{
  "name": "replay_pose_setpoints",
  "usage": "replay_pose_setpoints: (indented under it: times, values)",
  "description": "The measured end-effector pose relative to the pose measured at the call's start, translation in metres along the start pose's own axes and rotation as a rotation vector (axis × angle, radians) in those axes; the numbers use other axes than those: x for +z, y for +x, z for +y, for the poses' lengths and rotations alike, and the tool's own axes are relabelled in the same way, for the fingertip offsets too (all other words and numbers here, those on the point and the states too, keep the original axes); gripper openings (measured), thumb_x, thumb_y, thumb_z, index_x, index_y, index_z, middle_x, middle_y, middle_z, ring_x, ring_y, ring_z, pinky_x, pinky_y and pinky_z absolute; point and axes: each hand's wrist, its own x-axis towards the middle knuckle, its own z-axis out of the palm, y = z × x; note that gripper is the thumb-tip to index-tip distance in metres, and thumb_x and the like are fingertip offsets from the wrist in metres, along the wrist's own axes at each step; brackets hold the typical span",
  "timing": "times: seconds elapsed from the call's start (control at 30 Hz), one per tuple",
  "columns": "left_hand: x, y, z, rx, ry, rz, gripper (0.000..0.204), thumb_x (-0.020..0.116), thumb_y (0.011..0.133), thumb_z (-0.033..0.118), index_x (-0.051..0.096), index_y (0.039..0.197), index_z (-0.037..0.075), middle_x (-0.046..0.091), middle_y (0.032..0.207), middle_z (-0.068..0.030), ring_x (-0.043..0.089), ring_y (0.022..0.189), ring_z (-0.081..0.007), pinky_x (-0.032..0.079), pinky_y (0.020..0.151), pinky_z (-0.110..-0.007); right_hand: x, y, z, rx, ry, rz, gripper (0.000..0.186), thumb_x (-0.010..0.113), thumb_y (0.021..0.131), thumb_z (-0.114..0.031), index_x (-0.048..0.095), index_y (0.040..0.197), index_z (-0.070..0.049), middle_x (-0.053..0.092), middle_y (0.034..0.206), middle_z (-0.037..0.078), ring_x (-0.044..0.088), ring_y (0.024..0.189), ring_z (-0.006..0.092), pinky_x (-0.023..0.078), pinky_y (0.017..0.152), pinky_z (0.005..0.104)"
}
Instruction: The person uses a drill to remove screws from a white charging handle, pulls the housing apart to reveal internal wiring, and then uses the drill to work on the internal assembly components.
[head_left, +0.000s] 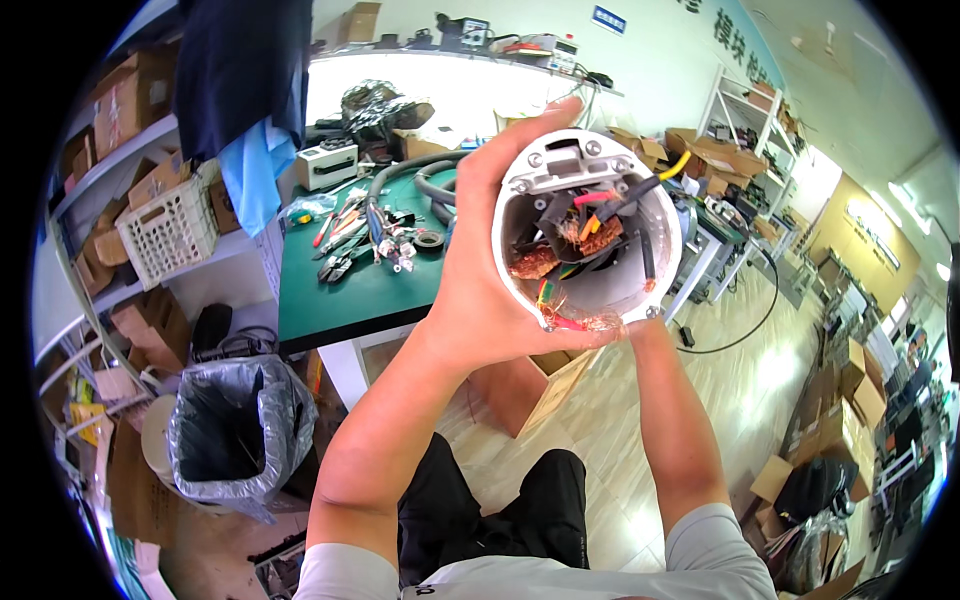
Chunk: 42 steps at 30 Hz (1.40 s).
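Note:
A white round metal housing (pixel 508 238) is held up close in front of me, its open end facing me. Cut cables fill the inside, with frayed copper strands (pixel 533 264), red, orange and black wires, and a yellow-tipped black cable (pixel 652 183) sticking out at the right. My left hand (pixel 475 235) is closed around the housing's left side, thumb over the top edge. My right hand is hidden behind the housing; only its forearm (pixel 680 410) shows, reaching up to the lower right rim. Loose copper strands (pixel 600 325) hang over the bottom rim.
Behind stands a green-topped bench (pixel 350 300) with hand tools (pixel 345 245), a tape roll (pixel 429 240) and thick grey cable (pixel 385 178). A lined bin (pixel 240 425) and shelves with a white crate (pixel 168 235) are at left. Cardboard boxes (pixel 835 430) line the right side.

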Motion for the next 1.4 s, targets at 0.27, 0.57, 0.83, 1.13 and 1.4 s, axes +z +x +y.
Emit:
replay_pose_setpoints:
  times: [0.27, 0.57, 0.83, 1.13, 1.4]
  values:
    - [0.043, 0.027, -0.005, 0.12, -0.085, -0.06, 0.113, 0.095, 0.047, 0.019, 0.031, 0.138, 0.004, 0.043, 0.138, -0.0172, 0.045, 0.129, -0.0297, 0.037, 0.107, -0.04, -0.038, -0.019, -0.035, 0.008, -0.154, -0.045, 0.061, 0.079, 0.071, -0.018, 0.055, 0.125, -0.001, 0.063, 0.119, 0.015, 0.06, 0.109, 0.0246, 0.045, 0.094, 0.0346]
    - [0.06, 0.039, 0.0, 0.096, 0.019, -0.111, 0.111, 0.095, 0.049, 0.014, 0.03, 0.137, 0.003, 0.05, 0.128, -0.0149, 0.057, 0.112, -0.0242, 0.048, 0.095, -0.036, -0.058, -0.039, -0.034, 0.053, -0.228, 0.146, 0.06, 0.076, 0.072, -0.015, 0.054, 0.126, -0.002, 0.06, 0.126, 0.015, 0.059, 0.113, 0.0262, 0.043, 0.098, 0.0357]
    - [0.078, 0.052, 0.011, 0.142, 0.086, -0.219, 0.11, 0.095, 0.051, 0.011, 0.028, 0.138, 0.002, 0.049, 0.129, -0.0155, 0.058, 0.112, -0.0234, 0.049, 0.096, -0.036, -0.089, -0.072, -0.156, -0.854, -0.391, 0.626, 0.052, 0.054, 0.093, -0.032, 0.049, 0.13, 0.004, 0.054, 0.131, 0.018, 0.052, 0.119, 0.0259, 0.041, 0.098, 0.0374]
    - [0.083, 0.047, 0.011, 0.123, -0.001, -0.264, 0.108, 0.093, 0.056, 0.011, 0.025, 0.139, 0.004, 0.047, 0.131, -0.0166, 0.058, 0.113, -0.0261, 0.051, 0.095, -0.038, -0.089, -0.088, -0.2, -0.88, -1.003, 0.401, 0.025, 0.056, 0.092, -0.026, 0.063, 0.092, -0.001, 0.064, 0.105, 0.016, 0.059, 0.101, 0.0305, 0.045, 0.091, 0.0411]
    - [0.08, 0.038, 0.01, 0.014, -0.03, -0.253, 0.105, 0.092, 0.058, 0.011, 0.025, 0.139, 0.005, 0.046, 0.132, -0.0179, 0.056, 0.114, -0.0262, 0.051, 0.095, -0.039, -0.079, -0.093, -0.196, -0.864, -0.896, 0.351, 0.028, 0.059, 0.089, -0.024, 0.062, 0.103, -0.001, 0.064, 0.11, 0.019, 0.059, 0.1, 0.0294, 0.046, 0.089, 0.0397]
